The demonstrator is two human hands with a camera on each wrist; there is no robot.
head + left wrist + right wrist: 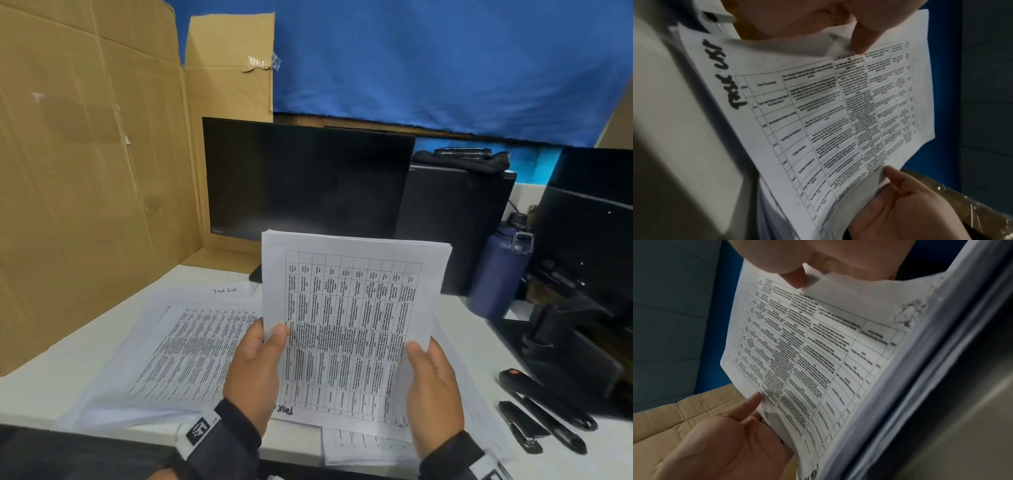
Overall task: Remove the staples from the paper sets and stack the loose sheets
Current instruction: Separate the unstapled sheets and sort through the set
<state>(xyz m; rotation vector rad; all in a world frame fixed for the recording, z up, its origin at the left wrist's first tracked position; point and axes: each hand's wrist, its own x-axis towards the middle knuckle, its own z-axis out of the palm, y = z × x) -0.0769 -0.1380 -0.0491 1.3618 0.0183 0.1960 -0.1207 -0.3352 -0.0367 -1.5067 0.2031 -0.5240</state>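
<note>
I hold a stack of printed sheets [349, 329] upright over the white desk [51, 387], its lower edge down by the desk. It shows a table and the handwritten words "Task List". My left hand [263, 356] grips the left edge with the thumb on the front page. My right hand [428, 373] grips the right edge the same way. The left wrist view shows the left thumb [861, 40] pressing on the top sheet [828, 113]. A frayed, punctured corner [908, 316] shows in the right wrist view. No staple is visible.
A spread pile of printed sheets [191, 342] lies on the desk to the left, and more sheets [363, 448] sit at the front edge. A black stapler [544, 401] and a small black tool [519, 426] lie at the right. Behind stand a monitor [308, 178], a blue bottle [500, 270] and cardboard [85, 171].
</note>
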